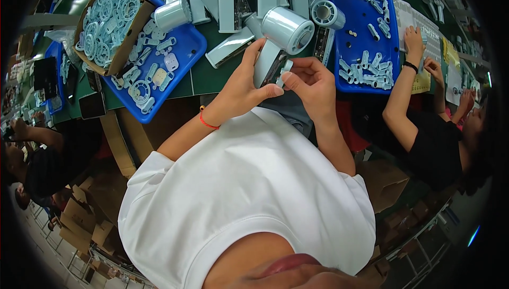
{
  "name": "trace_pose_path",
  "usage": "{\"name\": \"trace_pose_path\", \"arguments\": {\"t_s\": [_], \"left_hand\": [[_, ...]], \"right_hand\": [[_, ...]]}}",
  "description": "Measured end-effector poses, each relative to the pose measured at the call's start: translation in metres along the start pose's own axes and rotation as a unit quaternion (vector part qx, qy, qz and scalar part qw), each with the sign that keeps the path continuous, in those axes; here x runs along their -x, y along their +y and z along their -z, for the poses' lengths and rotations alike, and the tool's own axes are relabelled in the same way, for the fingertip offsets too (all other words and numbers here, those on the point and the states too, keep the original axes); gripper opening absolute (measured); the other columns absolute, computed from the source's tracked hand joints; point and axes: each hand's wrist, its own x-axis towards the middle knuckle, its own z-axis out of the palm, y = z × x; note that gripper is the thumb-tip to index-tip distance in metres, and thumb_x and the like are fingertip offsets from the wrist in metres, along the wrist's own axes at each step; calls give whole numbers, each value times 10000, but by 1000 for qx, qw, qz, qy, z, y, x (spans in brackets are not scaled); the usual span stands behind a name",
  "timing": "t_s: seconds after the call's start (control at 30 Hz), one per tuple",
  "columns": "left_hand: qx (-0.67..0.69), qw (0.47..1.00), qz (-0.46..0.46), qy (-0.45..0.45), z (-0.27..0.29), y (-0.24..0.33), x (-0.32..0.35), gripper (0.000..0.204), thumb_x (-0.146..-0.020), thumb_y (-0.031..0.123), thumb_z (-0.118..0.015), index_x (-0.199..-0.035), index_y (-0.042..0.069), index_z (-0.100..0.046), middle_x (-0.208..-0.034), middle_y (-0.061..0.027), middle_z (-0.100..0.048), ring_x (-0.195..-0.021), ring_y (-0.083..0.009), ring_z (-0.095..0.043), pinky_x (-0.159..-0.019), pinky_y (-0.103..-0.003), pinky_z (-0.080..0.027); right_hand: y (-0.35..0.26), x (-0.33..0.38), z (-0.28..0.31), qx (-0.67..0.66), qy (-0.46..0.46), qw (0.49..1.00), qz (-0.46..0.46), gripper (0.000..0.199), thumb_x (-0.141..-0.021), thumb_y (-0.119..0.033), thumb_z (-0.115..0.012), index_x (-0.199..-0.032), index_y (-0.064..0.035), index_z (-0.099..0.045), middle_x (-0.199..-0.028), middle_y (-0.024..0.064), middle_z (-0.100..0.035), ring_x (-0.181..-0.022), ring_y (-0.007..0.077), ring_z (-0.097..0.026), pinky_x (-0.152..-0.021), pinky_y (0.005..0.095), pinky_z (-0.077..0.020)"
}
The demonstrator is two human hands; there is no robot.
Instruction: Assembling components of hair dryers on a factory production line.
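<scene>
My left hand (245,83) is wrapped round the box-shaped handle of a pale blue plastic housing (286,30), whose round drum-like head points away from me. The handle's open side shows a dark inside with small parts. At that open side, my right hand (314,88) pinches a small pale blue plastic piece (284,71) between thumb and fingers. The piece touches or nearly touches the handle; I cannot tell which. Beyond my hands lies a heap of similar pale blue housings (229,8), some with dark openings showing.
On the left, a blue tray (183,50) holds loose pale blue parts and a cardboard box (119,55) full of rings. A second blue tray (366,45) with small clips stands on the right. Beside it a co-worker's hands (413,45) work. A dark phone-like slab (92,105) lies near the left edge.
</scene>
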Motion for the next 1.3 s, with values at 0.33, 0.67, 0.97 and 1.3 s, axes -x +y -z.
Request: {"name": "trace_pose_path", "arguments": {"t_s": [0.33, 0.67, 0.97, 1.3], "left_hand": [[-155, 988, -16, 11, -5, 14, -1, 930, -702, 223, -762, -1384, 17, -164, -1204, -242, -447, -980, -407, -546, -805, -414, -478], [-194, 980, 7, 48, -11, 10, 0, 847, -721, 204, -729, -1358, 18, -203, -1110, -261, -488, -887, -405, -585, -716, -422, -502], [-213, 975, 3, 60, -13, 10, -2, 797, -721, 176, -699, -1343, 5, -231, -1108, -257, -505, -843, -399, -601, -693, -425, -504], [-100, 992, 43, 66, -13, 14, -5, 657, -751, 113, -658, -1297, -32, -323, -1080, -193, -561, -944, -282, -584, -826, -346, -459]], "right_hand": [[5, -2, -5, 20, 80, 997, 5, 267, -769, -55, -701, -962, 77, -572, -840, 108, -634, -737, 122, -616, -584, 231, -533], [7, -9, -2, 9, 61, 997, -42, 234, -762, -71, -709, -928, 52, -598, -797, 90, -648, -683, 112, -617, -533, 210, -511], [6, -12, 1, 44, 42, 998, -37, 214, -771, -96, -709, -904, 38, -610, -779, 83, -655, -654, 100, -617, -485, 192, -457], [-2, -7, -7, 78, 61, 995, 5, 204, -793, -106, -687, -898, 29, -576, -747, 76, -632, -651, 104, -616, -546, 219, -516]]}}
